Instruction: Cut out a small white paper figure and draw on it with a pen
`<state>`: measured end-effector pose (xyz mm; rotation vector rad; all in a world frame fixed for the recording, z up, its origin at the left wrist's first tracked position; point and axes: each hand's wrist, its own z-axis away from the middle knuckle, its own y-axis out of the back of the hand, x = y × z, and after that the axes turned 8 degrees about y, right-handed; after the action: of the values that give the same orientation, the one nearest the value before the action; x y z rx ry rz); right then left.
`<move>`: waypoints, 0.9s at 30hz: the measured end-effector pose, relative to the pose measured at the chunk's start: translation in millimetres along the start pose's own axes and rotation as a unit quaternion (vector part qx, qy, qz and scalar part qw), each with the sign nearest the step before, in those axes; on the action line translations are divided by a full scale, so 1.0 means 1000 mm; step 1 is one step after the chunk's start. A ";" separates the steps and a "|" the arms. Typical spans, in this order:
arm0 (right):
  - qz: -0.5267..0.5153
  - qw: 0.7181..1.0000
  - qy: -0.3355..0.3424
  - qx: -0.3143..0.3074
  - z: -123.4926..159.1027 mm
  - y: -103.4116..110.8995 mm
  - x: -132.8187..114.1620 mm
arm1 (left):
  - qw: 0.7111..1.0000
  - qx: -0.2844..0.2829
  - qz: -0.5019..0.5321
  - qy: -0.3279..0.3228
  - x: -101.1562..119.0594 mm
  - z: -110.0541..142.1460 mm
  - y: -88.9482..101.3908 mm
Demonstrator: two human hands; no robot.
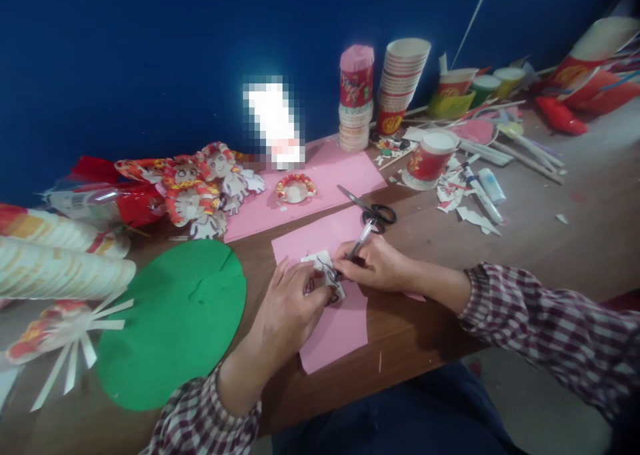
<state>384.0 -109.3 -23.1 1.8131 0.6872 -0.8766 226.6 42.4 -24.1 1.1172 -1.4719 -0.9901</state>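
Head view, looking down: a small white paper piece with dark drawn lines (322,261) lies between the two hands, on a pink rectangular paper sheet (336,340). The right hand (376,263) is closed around a slim silver-and-clear pen (362,236), its lower end at the paper. The left hand (296,300) curls over the piece from the other side; whether it pinches the paper or merely rests on it, I cannot tell from where I stand. If that hold is light, I'd expect the little piece to turn under the pen and a line to stray; ink, if wet, could smear beneath the same hand. Just beyond the right hand sit black-handled metal scissors (371,209). The pen's top end overlaps a handle in view, so a wide stroke might knock them. Left of the left hand, a green oval sheet (175,325) lies near enough for a careless sleeve to drag it.
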 end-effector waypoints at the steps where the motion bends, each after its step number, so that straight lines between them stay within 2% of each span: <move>1: 0.002 1.000 0.002 -0.002 0.000 0.000 0.000 | 1.000 -0.002 0.000 0.001 0.000 0.000 0.000; 27: 0.001 1.000 0.022 -0.004 -0.001 0.001 -0.002 | 1.000 0.003 0.002 0.001 0.002 -0.001 0.002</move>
<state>384.0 -108.8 -20.5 1.8298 0.7171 -0.8334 227.1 41.0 -22.0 1.1188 -1.4750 -0.9819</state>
